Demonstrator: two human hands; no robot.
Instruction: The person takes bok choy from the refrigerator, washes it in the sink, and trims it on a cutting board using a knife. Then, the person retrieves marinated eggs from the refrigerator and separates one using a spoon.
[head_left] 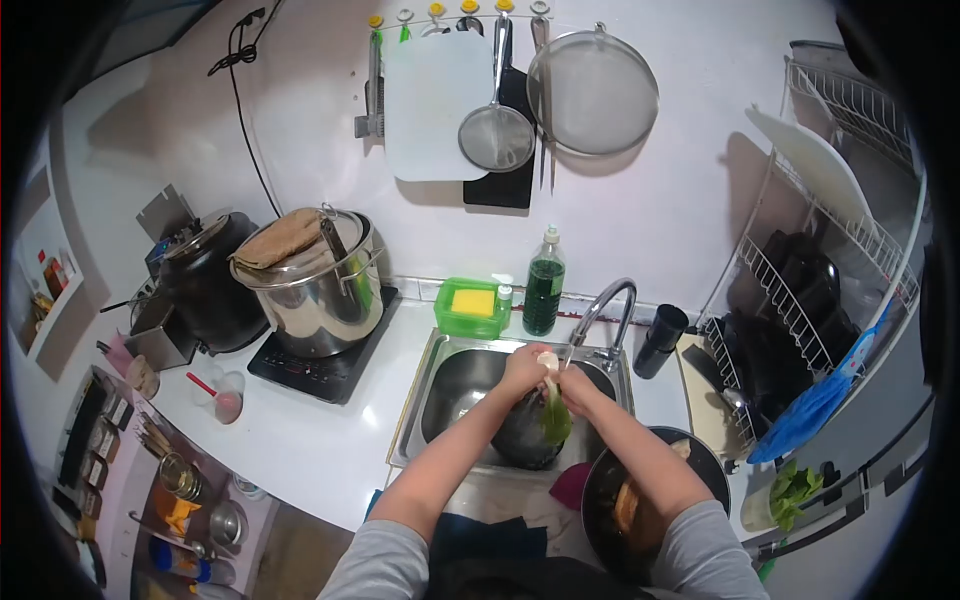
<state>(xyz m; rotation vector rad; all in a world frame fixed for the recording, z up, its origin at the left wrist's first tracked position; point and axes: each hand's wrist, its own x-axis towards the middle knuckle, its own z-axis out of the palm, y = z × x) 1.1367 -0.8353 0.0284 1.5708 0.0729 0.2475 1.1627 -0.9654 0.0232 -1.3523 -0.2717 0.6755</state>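
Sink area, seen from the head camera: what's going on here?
A person is holding what looks like bok choy in both hands, the left hand and the right hand, below the faucet and over a dark bowl in the sink. A dark pan with food sits to the right, and a lidded steel pot stands on the cooktop at left.

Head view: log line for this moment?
left hand, right hand: on white-stemmed leafy green | position: by curved chrome tap, over rectangular steel sink
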